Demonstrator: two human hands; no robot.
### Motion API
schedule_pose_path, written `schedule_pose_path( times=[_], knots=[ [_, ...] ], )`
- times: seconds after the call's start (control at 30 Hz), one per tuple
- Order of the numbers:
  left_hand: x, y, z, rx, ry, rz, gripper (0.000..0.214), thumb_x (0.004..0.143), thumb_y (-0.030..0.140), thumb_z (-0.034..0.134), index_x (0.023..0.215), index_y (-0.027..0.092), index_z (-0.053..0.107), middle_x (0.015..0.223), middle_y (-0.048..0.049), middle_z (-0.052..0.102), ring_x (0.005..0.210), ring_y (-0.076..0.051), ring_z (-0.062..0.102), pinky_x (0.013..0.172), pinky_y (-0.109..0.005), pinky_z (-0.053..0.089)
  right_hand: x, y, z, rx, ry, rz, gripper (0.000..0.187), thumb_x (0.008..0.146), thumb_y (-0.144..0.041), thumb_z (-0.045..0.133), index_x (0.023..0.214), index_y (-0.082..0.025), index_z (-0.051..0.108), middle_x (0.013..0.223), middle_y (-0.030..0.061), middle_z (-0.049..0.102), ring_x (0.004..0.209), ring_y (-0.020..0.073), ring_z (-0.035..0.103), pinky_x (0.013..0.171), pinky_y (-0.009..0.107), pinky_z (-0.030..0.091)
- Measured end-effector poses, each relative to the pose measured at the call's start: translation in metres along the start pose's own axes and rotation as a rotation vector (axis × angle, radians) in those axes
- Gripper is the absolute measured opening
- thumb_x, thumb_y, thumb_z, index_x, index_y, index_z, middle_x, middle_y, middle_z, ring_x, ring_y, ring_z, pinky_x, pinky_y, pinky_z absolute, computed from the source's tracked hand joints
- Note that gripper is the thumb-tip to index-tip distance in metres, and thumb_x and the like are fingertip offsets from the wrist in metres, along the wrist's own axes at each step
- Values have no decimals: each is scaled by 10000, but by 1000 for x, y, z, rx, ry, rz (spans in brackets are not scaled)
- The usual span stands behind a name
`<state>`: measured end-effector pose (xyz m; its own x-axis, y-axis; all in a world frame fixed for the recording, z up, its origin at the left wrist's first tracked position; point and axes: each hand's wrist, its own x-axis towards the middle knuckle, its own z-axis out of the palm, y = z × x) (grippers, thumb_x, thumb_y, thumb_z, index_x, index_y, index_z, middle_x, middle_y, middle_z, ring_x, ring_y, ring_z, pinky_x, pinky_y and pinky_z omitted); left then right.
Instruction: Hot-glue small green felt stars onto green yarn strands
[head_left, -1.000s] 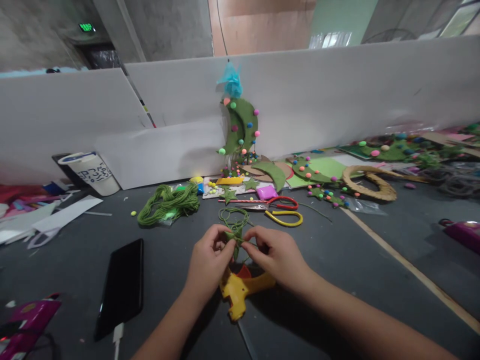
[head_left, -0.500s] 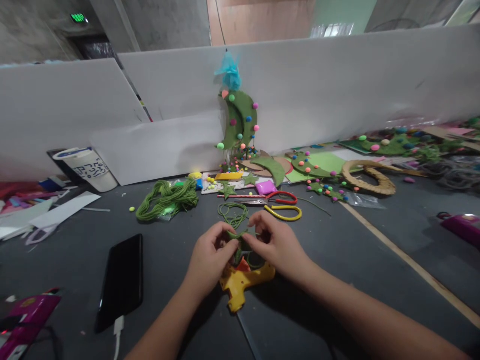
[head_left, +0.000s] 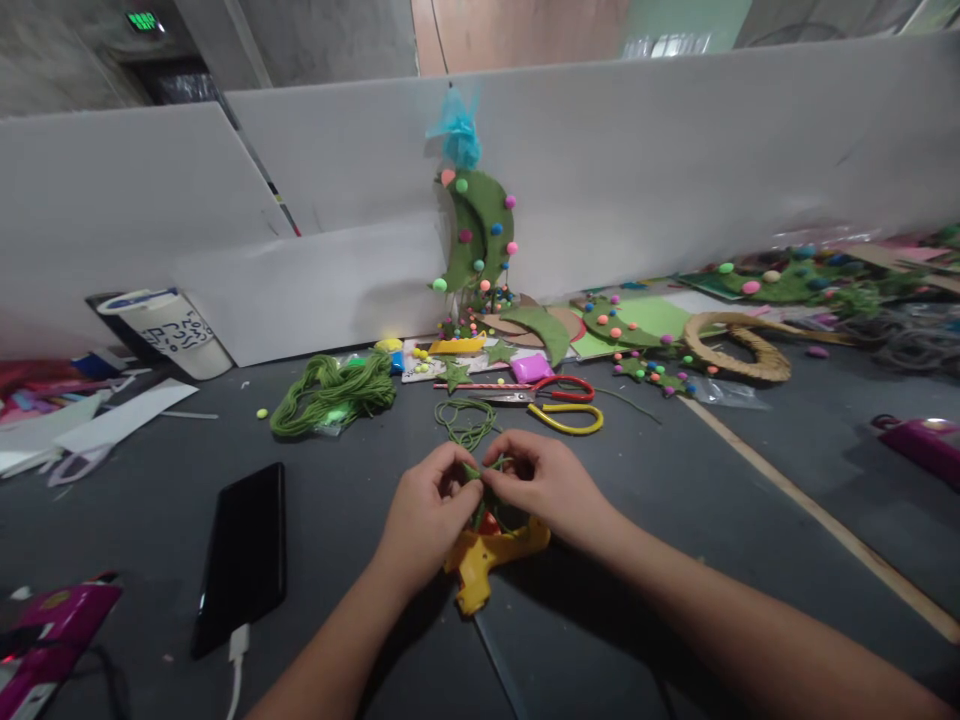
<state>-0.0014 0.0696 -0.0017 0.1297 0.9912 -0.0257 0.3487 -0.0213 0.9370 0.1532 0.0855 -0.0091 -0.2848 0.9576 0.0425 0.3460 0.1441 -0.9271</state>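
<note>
My left hand and my right hand meet at the middle of the dark table, fingers pinched together on a small green felt piece with green cord. A loop of the same green cord trails away from my hands toward the back. Under my hands lies a yellow glue gun. What my fingertips do to the cord is too small to make out.
A black phone on a white cable lies at left. A bundle of green cord, scissors, a felt moon with pompoms, a wicker ring and a paper cup line the white partition. A magenta object lies at right.
My hands have drawn closer together and lowered a little over the glue gun, still pinching the green felt piece and cord. The view has tilted slightly.
</note>
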Motion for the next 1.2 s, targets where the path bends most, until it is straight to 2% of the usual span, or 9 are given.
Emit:
schedule_pose_path(
  times=[0.27,0.4,0.53,0.8,0.93,1.2],
  knots=[
    [0,-3,-1,96,-35,38,42,702,192,538,738,205,554,508,67,434,458,-100,432,450,-196,315,0,-3,-1,6,4,-3,53,700,-179,526,698,-163,576,588,-43,516,543,85,436,497,185,328],
    [0,-3,-6,86,-103,57,116,679,170,556,787,204,580,551,49,500,491,-110,478,468,-199,344,0,-4,-4,36,-14,26,49,697,-180,514,681,-162,556,589,-40,504,546,86,435,498,187,330],
    [1,0,-9,57,-146,38,98,704,184,531,774,190,599,606,17,569,548,-130,541,512,-213,400,1,-3,-5,84,-61,58,46,690,-174,508,665,-162,544,558,-52,466,516,77,403,476,182,309],
    [3,0,-8,119,-133,19,71,693,179,527,716,174,594,576,29,542,535,-112,514,505,-198,383,2,-1,-4,147,-108,80,31,655,-154,525,642,-160,552,536,-62,448,496,69,383,462,176,288],
    [3,-1,-10,118,-172,10,81,702,187,522,744,163,587,602,25,544,565,-114,515,530,-203,389,2,-2,-6,203,-155,122,32,649,-144,520,650,-157,550,536,-56,470,491,69,400,461,175,297],
    [4,-2,-10,159,-199,-1,75,699,203,535,721,158,591,627,13,557,594,-119,505,544,-208,387,2,1,-5,154,-159,78,54,639,-132,518,645,-158,564,544,-57,459,513,73,387,470,175,291]
  ],
)
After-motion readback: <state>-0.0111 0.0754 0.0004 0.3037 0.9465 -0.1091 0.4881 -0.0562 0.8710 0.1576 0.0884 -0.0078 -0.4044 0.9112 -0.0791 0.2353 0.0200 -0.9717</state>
